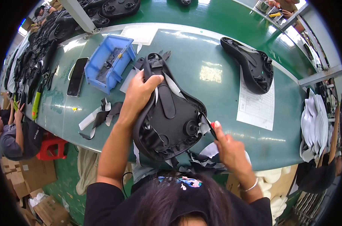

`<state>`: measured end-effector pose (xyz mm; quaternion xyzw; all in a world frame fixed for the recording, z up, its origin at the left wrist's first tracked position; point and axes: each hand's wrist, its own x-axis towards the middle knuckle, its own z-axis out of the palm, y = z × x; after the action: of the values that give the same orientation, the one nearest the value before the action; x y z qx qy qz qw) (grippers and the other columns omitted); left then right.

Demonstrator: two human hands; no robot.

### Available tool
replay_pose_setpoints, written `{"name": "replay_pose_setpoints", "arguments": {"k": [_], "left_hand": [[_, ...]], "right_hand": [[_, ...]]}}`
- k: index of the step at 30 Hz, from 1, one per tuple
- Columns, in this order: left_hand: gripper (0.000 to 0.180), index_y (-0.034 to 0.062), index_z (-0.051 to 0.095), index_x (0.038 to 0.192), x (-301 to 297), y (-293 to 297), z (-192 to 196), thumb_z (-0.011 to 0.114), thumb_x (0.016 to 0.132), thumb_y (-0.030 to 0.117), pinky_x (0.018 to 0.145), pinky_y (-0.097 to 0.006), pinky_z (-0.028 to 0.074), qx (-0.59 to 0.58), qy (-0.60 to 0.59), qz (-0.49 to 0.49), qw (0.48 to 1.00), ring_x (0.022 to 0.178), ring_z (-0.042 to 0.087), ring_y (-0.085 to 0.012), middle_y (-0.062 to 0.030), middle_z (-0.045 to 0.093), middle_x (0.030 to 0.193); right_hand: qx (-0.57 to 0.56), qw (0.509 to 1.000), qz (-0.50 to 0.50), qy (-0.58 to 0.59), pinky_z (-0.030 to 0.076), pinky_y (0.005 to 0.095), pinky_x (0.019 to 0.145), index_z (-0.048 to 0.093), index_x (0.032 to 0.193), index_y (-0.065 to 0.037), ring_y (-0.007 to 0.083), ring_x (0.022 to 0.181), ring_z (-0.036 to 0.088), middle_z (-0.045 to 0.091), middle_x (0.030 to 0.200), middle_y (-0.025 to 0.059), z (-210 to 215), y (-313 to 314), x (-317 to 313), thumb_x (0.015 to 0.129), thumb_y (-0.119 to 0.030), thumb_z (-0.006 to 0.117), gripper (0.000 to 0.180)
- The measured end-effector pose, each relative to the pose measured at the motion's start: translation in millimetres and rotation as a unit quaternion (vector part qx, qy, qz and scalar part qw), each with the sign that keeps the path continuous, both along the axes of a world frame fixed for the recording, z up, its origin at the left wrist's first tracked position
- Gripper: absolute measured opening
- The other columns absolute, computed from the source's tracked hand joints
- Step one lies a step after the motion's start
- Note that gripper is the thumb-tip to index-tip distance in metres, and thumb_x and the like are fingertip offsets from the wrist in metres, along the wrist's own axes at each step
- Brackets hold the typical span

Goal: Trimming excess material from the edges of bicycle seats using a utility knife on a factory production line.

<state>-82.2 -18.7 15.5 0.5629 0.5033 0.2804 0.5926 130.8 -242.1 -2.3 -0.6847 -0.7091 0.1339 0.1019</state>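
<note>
At the narrow far end of the black seat (152, 116), left hand (137, 94) closes on the rim, thumb over the underside. At the seat's right edge, right hand (232, 150) curls closed around a red-handled tool (213, 124); exact finger placement partly hidden. Seat underside up, at near edge of green table (193, 49). Left: scraps (101, 118); farther, blue bin (96, 83), then phone (77, 77). Far right: second seat (255, 69), partly on paper (255, 113).

Left hand (137, 92): fingers hidden from me beneath the seat (183, 113). Right hand (231, 150) covers most of the tool (212, 130); type unclear. Paper's (255, 113) print too small on my feed.
</note>
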Motion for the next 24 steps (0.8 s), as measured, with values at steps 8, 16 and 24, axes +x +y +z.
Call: {"name": "replay_pose_setpoints", "arguments": {"k": [8, 16, 24], "left_hand": [[0.039, -0.0043, 0.056, 0.099, -23.3, -56.7, 6.2, 0.065, 0.08, 0.029, 0.07, -0.026, 0.042, 0.033, -0.088, 0.183, 0.979, 0.076, 0.048, -0.0113, -0.0038, 0.055, 0.085], [0.042, -0.0023, 0.052, 0.103, -48.2, -84.5, -23.6, 0.069, 0.081, 0.029, 0.078, -0.027, 0.04, 0.066, -0.084, 0.236, 0.966, 0.083, 0.048, -0.0117, -0.0042, 0.054, 0.091], [0.049, 0.0094, 0.055, 0.11, -11.3, -81.3, 16.9, 0.074, 0.07, 0.03, 0.08, -0.037, 0.036, 0.459, 0.217, -0.17, 0.845, 0.095, 0.05, -0.0258, -0.0087, 0.055, 0.097]], "right_hand": [[-0.004, 0.949, -0.165, 0.267, 0.054, 0.0374, 0.073, 0.037, 0.136, -0.005, 0.0368, 0.084, 0.066, 0.064, 0.105, 0.0213, 2.3, -48.5, -41.1, 0.086, -0.011, 0.063, 0.057], [0.127, 0.915, -0.136, 0.359, 0.048, 0.027, 0.057, 0.049, 0.122, -0.005, 0.0133, 0.064, 0.058, 0.062, 0.086, 0.0072, 14.7, 72.9, -45.2, 0.077, -0.011, 0.07, 0.05], [0.053, 0.826, -0.15, 0.541, 0.045, 0.0219, 0.059, 0.049, 0.122, -0.002, 0.0098, 0.061, 0.054, 0.058, 0.079, 0.0026, 31.0, 74.8, -43.1, 0.08, -0.006, 0.064, 0.044]]}}
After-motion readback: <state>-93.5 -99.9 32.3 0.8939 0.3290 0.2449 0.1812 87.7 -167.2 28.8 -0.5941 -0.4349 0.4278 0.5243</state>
